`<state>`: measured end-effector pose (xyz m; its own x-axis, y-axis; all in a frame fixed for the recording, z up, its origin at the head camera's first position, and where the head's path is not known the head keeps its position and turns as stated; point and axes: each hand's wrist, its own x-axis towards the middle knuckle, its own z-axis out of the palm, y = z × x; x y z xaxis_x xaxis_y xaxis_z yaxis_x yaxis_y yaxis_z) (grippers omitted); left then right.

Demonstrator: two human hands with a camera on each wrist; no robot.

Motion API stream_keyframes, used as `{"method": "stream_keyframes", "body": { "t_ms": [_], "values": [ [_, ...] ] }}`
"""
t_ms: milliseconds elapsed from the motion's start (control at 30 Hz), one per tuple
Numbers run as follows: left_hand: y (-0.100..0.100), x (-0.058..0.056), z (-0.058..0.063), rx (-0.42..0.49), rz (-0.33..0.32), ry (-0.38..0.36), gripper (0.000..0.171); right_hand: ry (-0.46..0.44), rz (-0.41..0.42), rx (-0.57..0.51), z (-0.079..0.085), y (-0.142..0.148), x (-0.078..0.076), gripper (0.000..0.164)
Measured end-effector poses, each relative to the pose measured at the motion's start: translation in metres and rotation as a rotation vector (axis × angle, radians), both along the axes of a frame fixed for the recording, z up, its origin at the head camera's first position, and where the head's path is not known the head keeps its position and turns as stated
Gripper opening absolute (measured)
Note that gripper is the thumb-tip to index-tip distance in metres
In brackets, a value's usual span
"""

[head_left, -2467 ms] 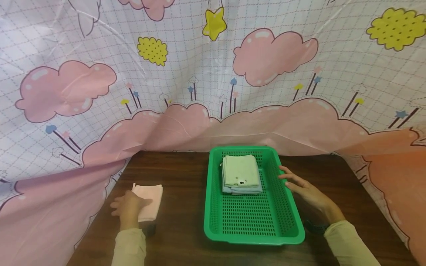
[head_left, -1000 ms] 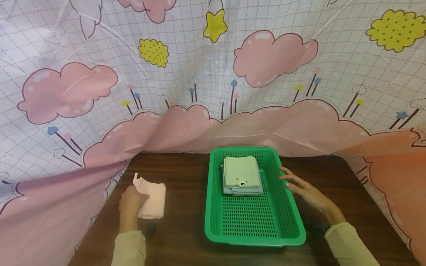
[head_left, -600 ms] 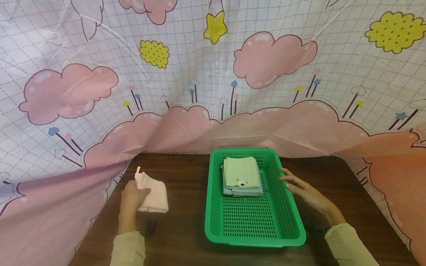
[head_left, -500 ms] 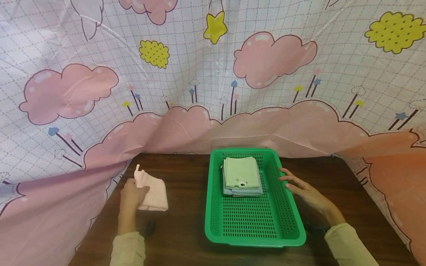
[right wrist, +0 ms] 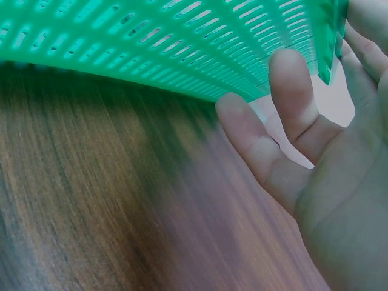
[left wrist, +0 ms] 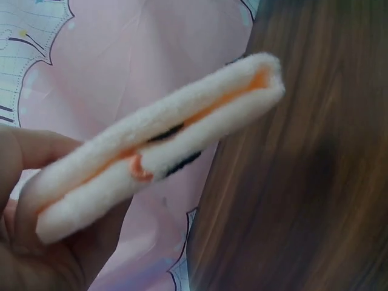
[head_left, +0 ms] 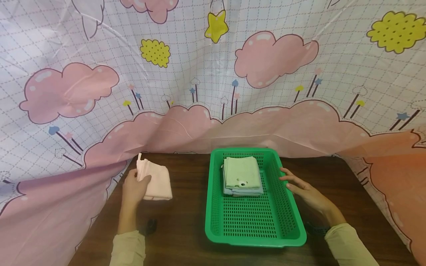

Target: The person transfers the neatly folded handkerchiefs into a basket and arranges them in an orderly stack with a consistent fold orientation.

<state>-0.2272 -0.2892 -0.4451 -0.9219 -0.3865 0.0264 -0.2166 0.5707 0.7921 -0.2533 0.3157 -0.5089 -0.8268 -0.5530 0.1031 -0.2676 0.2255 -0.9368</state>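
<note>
My left hand point(head_left: 134, 187) grips a folded pale pink hand towel point(head_left: 159, 181) by its left side, thumb on top. In the left wrist view the towel point(left wrist: 163, 142) is seen edge-on, raised, with an orange-lined fold and dark and orange stitching. A green perforated plastic basket point(head_left: 254, 242) stands right of centre. Inside, toward its back, lies a folded light green towel point(head_left: 241, 170) with a bear face, stacked on a light blue one point(head_left: 227, 191). My right hand point(head_left: 309, 194) touches the basket's right rim with extended fingers; in the right wrist view, two fingers point(right wrist: 291, 91) lie outside its wall.
A dark brown wooden table point(head_left: 179, 229) carries everything. Behind and beside it hangs a patterned curtain point(head_left: 186, 127) with pink clouds and stars. Small dark items point(head_left: 151, 226) sit by both wrists.
My left hand has picked the pink towel up from the table and moved it forward and slightly right. The right hand and basket stay in place.
</note>
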Motion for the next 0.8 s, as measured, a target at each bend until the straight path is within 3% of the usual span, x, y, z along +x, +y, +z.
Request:
{"method": "stream_keyframes", "body": {
  "t_ms": [200,433,800],
  "values": [
    [0.010,0.000,0.007,0.202,-0.027,0.055,0.066,0.001,0.004,-0.005,0.000,0.000,0.000,0.044],
    [0.020,-0.001,0.015,0.363,-0.051,0.100,0.065,0.005,0.002,-0.006,0.000,0.000,0.000,0.043],
    [0.036,-0.001,0.026,0.435,-0.066,0.117,0.057,-0.015,0.004,-0.013,0.000,0.000,0.000,0.043]
  ]
}}
